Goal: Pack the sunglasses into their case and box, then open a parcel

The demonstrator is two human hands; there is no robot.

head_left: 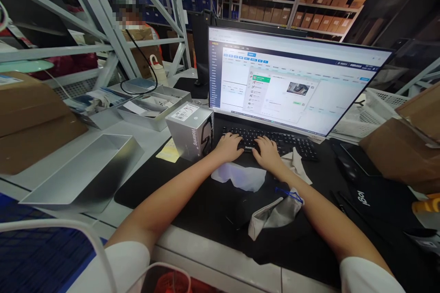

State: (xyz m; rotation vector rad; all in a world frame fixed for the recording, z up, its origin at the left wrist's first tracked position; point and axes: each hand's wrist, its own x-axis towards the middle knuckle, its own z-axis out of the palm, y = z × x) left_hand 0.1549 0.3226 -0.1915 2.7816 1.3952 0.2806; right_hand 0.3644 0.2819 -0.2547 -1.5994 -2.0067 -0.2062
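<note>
My left hand [228,146] rests on the left part of a black keyboard [292,141], fingers spread over the keys. Beside it, my right hand [267,152] lies on the middle keys with its fingers apart. Behind the keyboard stands a lit monitor [233,96] with a chat window over a web page. A silver-grey box [189,132] with a label on top stands just left of my left hand. Between my forearms lie a pale translucent sheet [240,176] and a grey cloth pouch [275,217] with a blue cord. Another light cloth piece [297,165] is partly behind my right forearm.
An open silver tray [82,174] and a cardboard box [34,123] are at left. A black mouse [347,169] and a brown carton [398,155] sit at right. A yellow note [170,152] lies by the silver-grey box. Another person [139,34] is behind the metal frame.
</note>
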